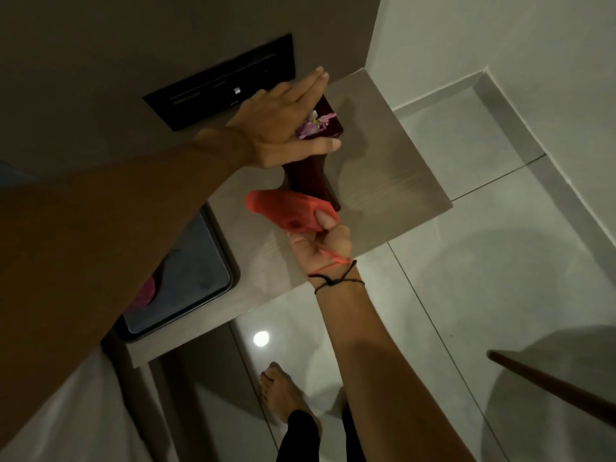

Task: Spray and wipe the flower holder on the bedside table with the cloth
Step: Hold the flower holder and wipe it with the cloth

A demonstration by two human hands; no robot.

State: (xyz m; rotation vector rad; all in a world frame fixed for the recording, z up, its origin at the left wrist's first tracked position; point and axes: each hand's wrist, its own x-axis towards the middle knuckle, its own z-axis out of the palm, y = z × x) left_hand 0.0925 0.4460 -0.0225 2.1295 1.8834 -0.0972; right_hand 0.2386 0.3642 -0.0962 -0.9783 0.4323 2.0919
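A dark red flower holder [308,180] stands upright on the pale bedside table [393,181], with pink and white petals [315,123] in its top. My left hand [283,128] lies flat over the holder's mouth, fingers stretched out, thumb against its rim. My right hand [321,241] grips a red cloth [286,208] and presses it against the lower part of the holder, near its base. No spray bottle is in view.
A black tray [186,281] sits on the table to the left, partly hidden by my left forearm, with something pink in it. A black wall panel [220,85] is behind the holder. White floor tiles and my bare foot [283,391] lie below; a dark wooden edge [553,385] is at the right.
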